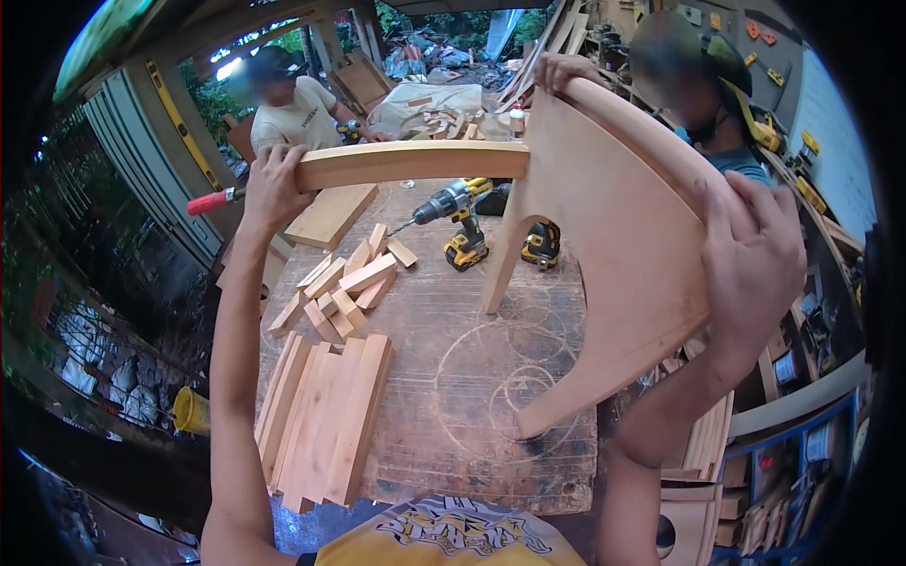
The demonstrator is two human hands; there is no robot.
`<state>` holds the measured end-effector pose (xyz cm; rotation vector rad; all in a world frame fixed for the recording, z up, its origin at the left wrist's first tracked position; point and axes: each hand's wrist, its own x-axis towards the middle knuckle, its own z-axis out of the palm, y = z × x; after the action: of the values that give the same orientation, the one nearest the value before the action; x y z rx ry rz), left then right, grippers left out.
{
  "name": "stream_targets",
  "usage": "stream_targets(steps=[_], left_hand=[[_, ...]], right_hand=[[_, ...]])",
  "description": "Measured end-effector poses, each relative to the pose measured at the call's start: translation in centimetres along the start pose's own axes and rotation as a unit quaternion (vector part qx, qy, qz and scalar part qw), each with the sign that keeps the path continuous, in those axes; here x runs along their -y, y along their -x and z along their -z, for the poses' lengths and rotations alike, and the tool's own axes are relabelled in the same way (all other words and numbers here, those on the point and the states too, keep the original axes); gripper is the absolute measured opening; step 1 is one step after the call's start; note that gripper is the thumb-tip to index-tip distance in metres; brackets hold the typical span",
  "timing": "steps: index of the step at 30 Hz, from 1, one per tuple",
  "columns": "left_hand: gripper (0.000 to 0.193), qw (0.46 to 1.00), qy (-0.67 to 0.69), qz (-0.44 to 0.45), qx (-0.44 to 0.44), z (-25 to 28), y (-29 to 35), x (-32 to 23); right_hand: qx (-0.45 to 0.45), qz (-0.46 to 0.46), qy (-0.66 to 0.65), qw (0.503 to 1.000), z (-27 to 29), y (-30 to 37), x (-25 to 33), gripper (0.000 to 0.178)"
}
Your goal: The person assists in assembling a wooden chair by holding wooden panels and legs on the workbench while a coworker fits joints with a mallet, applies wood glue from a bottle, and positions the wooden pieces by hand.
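My left hand [276, 184] is closed round the left end of a curved wooden rail [415, 162]. Beside that hand a red handle [209, 201] sticks out; whether I hold it, I cannot tell. The rail's right end meets a broad curved wooden panel [613, 208] with legs that stand on the worktable [425, 415]. At the panel's right, my right hand [750, 255] grips its rounded edge rail [651, 132]. A co-worker's hand [566, 71] rests on the panel's top. Under the rail, a yellow and black cordless drill [461, 212] stands upright, its bit pointing left.
Small wooden blocks [354, 283] lie heaped left of the drill, with long strips [326, 415] nearer me. Another drill [541, 245] is partly hidden behind the panel. One person [302, 113] stands far left, another [679, 85] beyond the panel. Shelves [793, 472] line the right.
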<state>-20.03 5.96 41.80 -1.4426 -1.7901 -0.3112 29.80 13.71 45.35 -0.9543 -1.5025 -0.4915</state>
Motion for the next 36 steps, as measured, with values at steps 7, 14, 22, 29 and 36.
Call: stream_targets(steps=[7,14,22,29,36], left_hand=[[0.032,0.964,0.199,0.037,-0.175,-5.2,15.7,-4.5],[0.031,0.948,0.215,0.184,0.144,-11.0,38.7,-8.0],[0.058,0.927,0.188,0.237,0.222,-10.4,40.9,-10.4],[0.075,0.93,0.178,0.204,0.247,-8.9,40.4,-10.9],[0.094,0.912,0.162,0.163,0.339,-9.5,39.1,-11.5]], right_hand=[[0.103,0.017,0.081,0.991,1.7,-1.5,-2.3,0.035],[0.289,-0.006,0.199,0.936,0.0,-5.7,-3.0,0.053],[0.382,-0.065,0.183,0.903,-1.2,-5.5,-5.6,0.072],[0.421,-0.066,0.209,0.88,-1.0,-5.8,-8.9,0.072],[0.422,-0.082,0.27,0.861,-1.1,-5.6,-9.4,0.07]])
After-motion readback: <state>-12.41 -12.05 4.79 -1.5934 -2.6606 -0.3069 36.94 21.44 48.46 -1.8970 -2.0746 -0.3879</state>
